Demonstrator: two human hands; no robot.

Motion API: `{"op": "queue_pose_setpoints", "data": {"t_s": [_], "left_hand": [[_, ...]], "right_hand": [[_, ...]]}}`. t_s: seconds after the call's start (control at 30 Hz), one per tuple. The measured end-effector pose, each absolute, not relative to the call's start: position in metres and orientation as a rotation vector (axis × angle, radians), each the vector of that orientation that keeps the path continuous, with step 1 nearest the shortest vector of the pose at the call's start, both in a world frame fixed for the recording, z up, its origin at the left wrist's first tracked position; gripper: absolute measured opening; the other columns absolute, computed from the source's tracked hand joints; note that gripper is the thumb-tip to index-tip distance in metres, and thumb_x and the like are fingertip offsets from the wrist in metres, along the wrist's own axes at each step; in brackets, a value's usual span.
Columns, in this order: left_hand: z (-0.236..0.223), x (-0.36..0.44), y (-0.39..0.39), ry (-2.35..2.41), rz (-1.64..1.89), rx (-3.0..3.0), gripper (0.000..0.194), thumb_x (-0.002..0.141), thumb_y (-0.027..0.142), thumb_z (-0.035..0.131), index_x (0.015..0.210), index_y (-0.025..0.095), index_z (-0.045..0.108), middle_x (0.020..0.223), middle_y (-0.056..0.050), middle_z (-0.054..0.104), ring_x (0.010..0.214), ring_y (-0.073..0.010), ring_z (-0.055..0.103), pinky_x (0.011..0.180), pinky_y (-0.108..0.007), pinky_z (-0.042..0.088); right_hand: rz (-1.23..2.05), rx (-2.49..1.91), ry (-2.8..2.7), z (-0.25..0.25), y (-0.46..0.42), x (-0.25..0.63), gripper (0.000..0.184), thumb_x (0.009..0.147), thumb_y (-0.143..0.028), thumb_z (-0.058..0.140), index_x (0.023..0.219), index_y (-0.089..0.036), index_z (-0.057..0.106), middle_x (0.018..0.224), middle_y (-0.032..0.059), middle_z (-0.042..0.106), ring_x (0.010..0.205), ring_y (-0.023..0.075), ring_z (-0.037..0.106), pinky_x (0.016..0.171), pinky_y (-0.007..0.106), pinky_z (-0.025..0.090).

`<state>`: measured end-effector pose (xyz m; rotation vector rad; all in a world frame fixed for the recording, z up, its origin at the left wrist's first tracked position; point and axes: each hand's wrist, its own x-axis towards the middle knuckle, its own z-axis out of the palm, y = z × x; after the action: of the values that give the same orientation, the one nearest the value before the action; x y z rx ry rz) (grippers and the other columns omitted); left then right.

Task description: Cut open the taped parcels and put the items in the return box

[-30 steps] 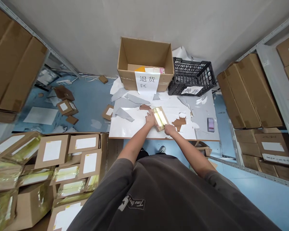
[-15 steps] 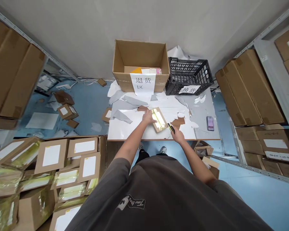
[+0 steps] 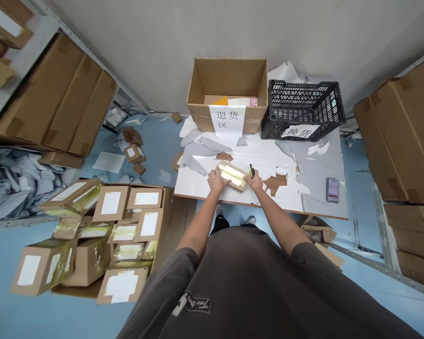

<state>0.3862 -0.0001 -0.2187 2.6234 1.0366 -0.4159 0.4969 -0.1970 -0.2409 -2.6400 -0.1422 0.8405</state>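
Note:
A small brown cardboard parcel (image 3: 232, 174) sealed with shiny yellow tape lies near the front edge of the white table (image 3: 314, 190). My left hand (image 3: 217, 180) rests on the parcel's left end, fingers curled onto it. My right hand (image 3: 256, 181) is closed around a black and yellow utility knife (image 3: 251, 171), held upright at the parcel's right end.
An open carton with a white paper label (image 3: 227, 92) and a black plastic crate (image 3: 302, 109) stand at the table's back. Torn paper and cardboard scraps litter the table, and a phone (image 3: 332, 189) lies at its right. A heap of taped parcels (image 3: 109, 221) fills the floor at left. Shelves with cartons flank both sides.
The parcel has turned to lie more crosswise. My right hand drew back with the knife, then came up to the parcel's right end. The view swung to the left.

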Motion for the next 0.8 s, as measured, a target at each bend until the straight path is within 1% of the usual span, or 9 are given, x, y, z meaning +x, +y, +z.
{"op": "queue_pose_setpoints", "data": {"t_s": [0.1,0.2,0.33,0.4,0.5,0.6,0.67,0.7,0.8], "left_hand": [[-0.214,0.393,-0.01,0.544,-0.453,2.771,0.09,0.089,0.059,0.078,0.166,0.027,0.043,0.168,-0.016,0.042,0.158,-0.0418,0.033,0.127,-0.053,0.034],[-0.212,0.408,-0.028,-0.049,-0.649,2.731,0.084,0.085,0.042,0.082,0.162,0.031,0.049,0.157,-0.013,0.054,0.15,-0.0369,0.044,0.126,-0.05,0.034],[-0.212,0.423,-0.045,-0.1,-0.657,2.814,0.053,0.095,0.019,0.063,0.148,0.015,0.062,0.144,-0.021,0.06,0.141,-0.0361,0.05,0.119,-0.05,0.039],[-0.212,0.423,-0.045,-0.12,-0.624,2.828,0.045,0.097,0.015,0.055,0.141,0.013,0.067,0.141,-0.023,0.061,0.14,-0.0367,0.051,0.117,-0.051,0.04],[-0.213,0.417,-0.039,-0.134,-0.562,2.815,0.044,0.099,0.019,0.055,0.141,0.018,0.068,0.149,-0.021,0.059,0.146,-0.0365,0.047,0.121,-0.053,0.038],[-0.215,0.408,-0.035,-0.061,-0.586,2.828,0.053,0.095,0.023,0.065,0.148,0.024,0.062,0.17,-0.014,0.044,0.16,-0.0358,0.034,0.125,-0.052,0.037],[-0.216,0.406,-0.034,-0.041,-0.639,2.827,0.064,0.092,0.026,0.072,0.154,0.027,0.056,0.175,-0.011,0.038,0.164,-0.0363,0.03,0.126,-0.052,0.037],[-0.216,0.406,-0.034,-0.051,-0.657,2.823,0.069,0.091,0.028,0.075,0.156,0.026,0.053,0.176,-0.012,0.038,0.164,-0.0368,0.03,0.126,-0.052,0.037],[-0.215,0.41,-0.033,-0.118,-0.664,2.826,0.077,0.087,0.029,0.083,0.156,0.022,0.05,0.174,-0.017,0.04,0.161,-0.0384,0.035,0.125,-0.05,0.039]], "right_hand": [[0.848,-2.626,-0.124,-0.243,-0.197,0.503,0.079,0.097,-0.062,0.068,0.159,-0.02,0.041,0.13,0.0151,0.076,0.124,0.0327,0.072,0.095,0.035,0.054],[0.827,-2.633,-0.092,-0.245,-0.201,0.505,0.082,0.095,-0.065,0.071,0.157,-0.02,0.042,0.131,0.0165,0.076,0.124,0.0334,0.072,0.095,0.035,0.054],[0.82,-2.657,-0.077,-0.245,-0.201,0.507,0.084,0.095,-0.066,0.071,0.158,-0.019,0.041,0.133,0.0181,0.074,0.126,0.0336,0.072,0.096,0.036,0.054],[0.818,-2.671,-0.068,-0.244,-0.197,0.507,0.083,0.096,-0.067,0.069,0.158,-0.019,0.04,0.135,0.0186,0.074,0.125,0.0335,0.071,0.096,0.036,0.054],[0.8,-2.676,-0.074,-0.243,-0.196,0.503,0.079,0.098,-0.067,0.067,0.156,-0.02,0.041,0.134,0.0183,0.074,0.124,0.0327,0.072,0.095,0.035,0.053],[0.748,-2.625,-0.142,-0.24,-0.208,0.492,0.065,0.106,-0.063,0.056,0.153,-0.02,0.045,0.128,0.0149,0.076,0.116,0.0297,0.074,0.092,0.032,0.053],[0.762,-2.535,-0.236,-0.238,-0.225,0.481,0.052,0.113,-0.06,0.039,0.145,-0.021,0.052,0.115,0.0096,0.079,0.101,0.0249,0.076,0.087,0.029,0.053],[0.806,-2.486,-0.288,-0.238,-0.234,0.475,0.05,0.115,-0.058,0.031,0.138,-0.022,0.057,0.107,0.0068,0.08,0.092,0.0228,0.076,0.083,0.028,0.053],[0.958,-2.424,-0.396,-0.237,-0.259,0.46,0.048,0.116,-0.054,0.029,0.119,-0.023,0.064,0.089,0.0019,0.077,0.077,0.0199,0.072,0.076,0.025,0.051]]}}
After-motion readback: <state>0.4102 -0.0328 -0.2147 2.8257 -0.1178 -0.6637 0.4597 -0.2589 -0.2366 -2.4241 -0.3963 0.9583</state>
